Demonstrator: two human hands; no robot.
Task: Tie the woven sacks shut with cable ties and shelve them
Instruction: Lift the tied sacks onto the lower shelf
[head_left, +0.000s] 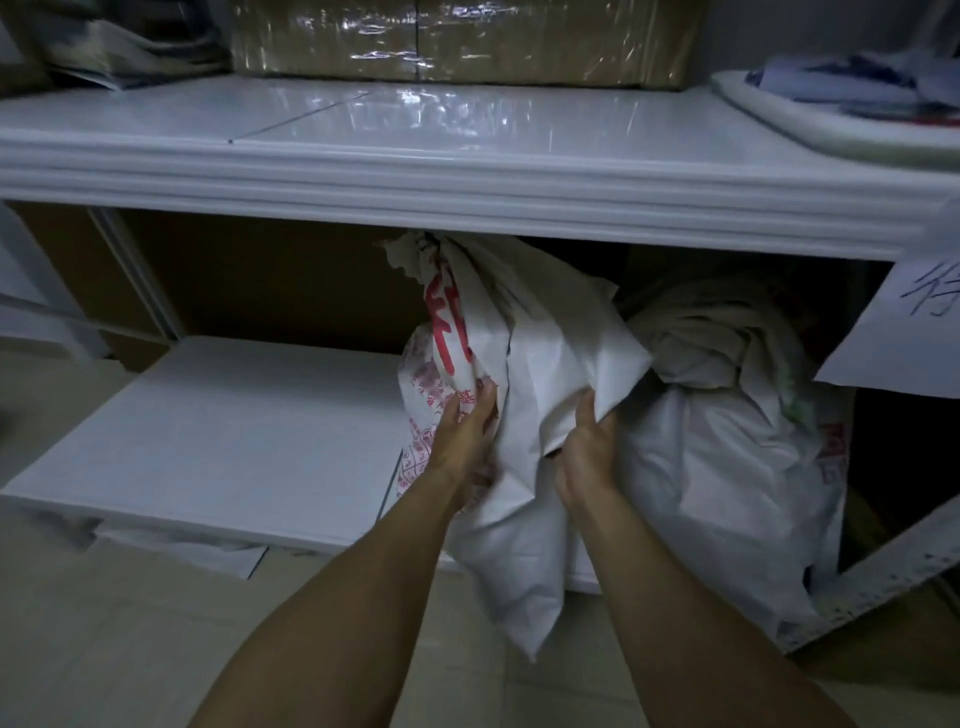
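Beneath glossy white shelving (467, 176), left hand (464, 428) and right hand (588, 446) fingers clench a crinkled woven sack (550, 338).

My sack (545, 338) on lower shelf (234, 431), second sack (727, 467) just right of it; box (467, 41) on upper shelf (467, 130) above both.

We count two woven sacks (524, 332) (727, 457), two shelf boards (415, 156) (208, 431), two hands (465, 431) (587, 441), one wrapped carton (467, 41) and one paper sign (904, 332).
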